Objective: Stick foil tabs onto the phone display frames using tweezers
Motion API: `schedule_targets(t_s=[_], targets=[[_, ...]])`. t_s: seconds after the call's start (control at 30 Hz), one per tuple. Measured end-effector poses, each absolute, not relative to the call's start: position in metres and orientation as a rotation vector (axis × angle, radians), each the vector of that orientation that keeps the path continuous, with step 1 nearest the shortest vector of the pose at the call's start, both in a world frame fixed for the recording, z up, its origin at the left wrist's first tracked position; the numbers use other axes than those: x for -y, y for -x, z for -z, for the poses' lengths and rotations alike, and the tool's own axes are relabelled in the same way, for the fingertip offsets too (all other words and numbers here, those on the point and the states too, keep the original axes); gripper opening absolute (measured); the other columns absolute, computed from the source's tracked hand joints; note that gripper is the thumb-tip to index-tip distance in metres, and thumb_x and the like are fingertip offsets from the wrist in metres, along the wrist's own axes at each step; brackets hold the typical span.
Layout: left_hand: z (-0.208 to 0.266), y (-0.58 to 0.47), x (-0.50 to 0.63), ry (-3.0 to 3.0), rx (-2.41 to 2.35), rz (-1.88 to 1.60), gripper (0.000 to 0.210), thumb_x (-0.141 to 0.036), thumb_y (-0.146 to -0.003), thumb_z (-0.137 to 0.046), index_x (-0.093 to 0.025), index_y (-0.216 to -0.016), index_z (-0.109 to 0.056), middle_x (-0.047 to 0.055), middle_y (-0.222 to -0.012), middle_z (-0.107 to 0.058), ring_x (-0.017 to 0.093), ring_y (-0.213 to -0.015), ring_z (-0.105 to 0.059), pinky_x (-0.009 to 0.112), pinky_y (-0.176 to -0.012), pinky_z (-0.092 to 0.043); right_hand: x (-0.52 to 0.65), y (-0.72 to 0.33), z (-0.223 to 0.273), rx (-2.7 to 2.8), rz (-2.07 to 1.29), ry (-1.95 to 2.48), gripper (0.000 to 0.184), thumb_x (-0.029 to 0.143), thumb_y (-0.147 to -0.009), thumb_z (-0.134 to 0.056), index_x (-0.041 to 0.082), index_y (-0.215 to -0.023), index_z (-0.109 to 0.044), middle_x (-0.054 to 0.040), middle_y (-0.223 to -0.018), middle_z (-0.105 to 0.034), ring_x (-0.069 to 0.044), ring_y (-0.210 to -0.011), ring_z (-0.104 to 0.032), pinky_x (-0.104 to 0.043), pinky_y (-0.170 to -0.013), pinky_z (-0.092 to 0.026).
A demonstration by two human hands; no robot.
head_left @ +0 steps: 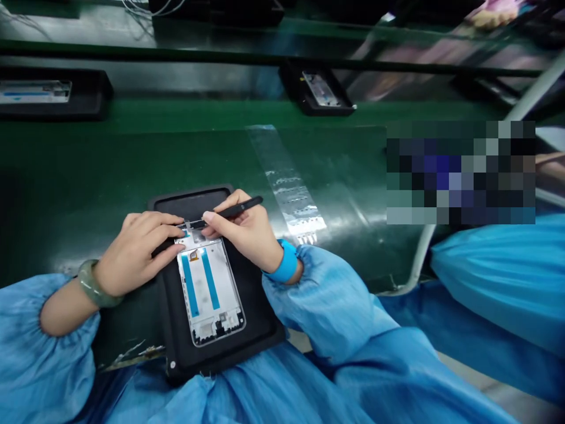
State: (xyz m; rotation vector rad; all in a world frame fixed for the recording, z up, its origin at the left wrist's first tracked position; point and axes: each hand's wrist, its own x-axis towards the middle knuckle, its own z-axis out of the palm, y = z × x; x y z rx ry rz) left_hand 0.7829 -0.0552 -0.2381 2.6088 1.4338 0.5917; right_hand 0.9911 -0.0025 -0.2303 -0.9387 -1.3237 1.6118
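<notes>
A phone mid-frame (200, 282), silvery white with two blue adhesive strips, lies on a black foam tray (258, 318) in front of me. My left hand (141, 244), wearing a green bangle, has its thumb and fingertips against the frame's upper left edge and holds it there. In my right hand (242, 227), with a blue wristband, are black tweezers (241, 208), pinched between thumb and fingers. Their tip end points down at the top part of the frame and is partly covered by my fingers. A small clear film piece (188, 225) shows near the fingertips.
A strip of clear film (289, 182) lies on the green bench (132, 156). Further back are black trays with phone frames, one at left (92, 94) and one mid-right (309, 106). A person in blue sleeves (498, 259) sits to my right, beside a pale metal bar (426, 253).
</notes>
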Motion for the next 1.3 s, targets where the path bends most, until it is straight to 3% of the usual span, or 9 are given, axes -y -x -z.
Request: schedule_targets(t_s=[0.83,1.3], targets=[[0.2324,-0.7869,0.0612,-2.471,-1.497,-0.556,0.019,-0.038,-0.088,-0.055,-0.026,-0.102,-0.058,0.002,-0.116,-0.061,0.023,-0.106,-0.055,0.041,-0.083,-0.036,0.004,-0.9975,0.2289,1.532,-1.463,0.976,0.025,0.028,-0.071,-0.074,0.019,-0.076,-0.051,0.0043,-0.063,-0.063,-0.013,-0.061,-0.069,-0.021,-0.054,-0.054],[0.2314,-0.7868,0.0616,-2.487,-1.503,-0.542,0.019,-0.038,-0.088,-0.055,-0.026,-0.102,-0.058,0.003,-0.115,-0.062,0.024,-0.106,-0.056,0.041,-0.082,-0.037,0.0049,-0.9992,0.2291,1.607,-1.447,1.009,0.026,0.037,-0.075,-0.07,0.021,-0.079,-0.05,0.0037,-0.066,-0.062,-0.014,-0.065,-0.069,-0.025,-0.059,-0.055]])
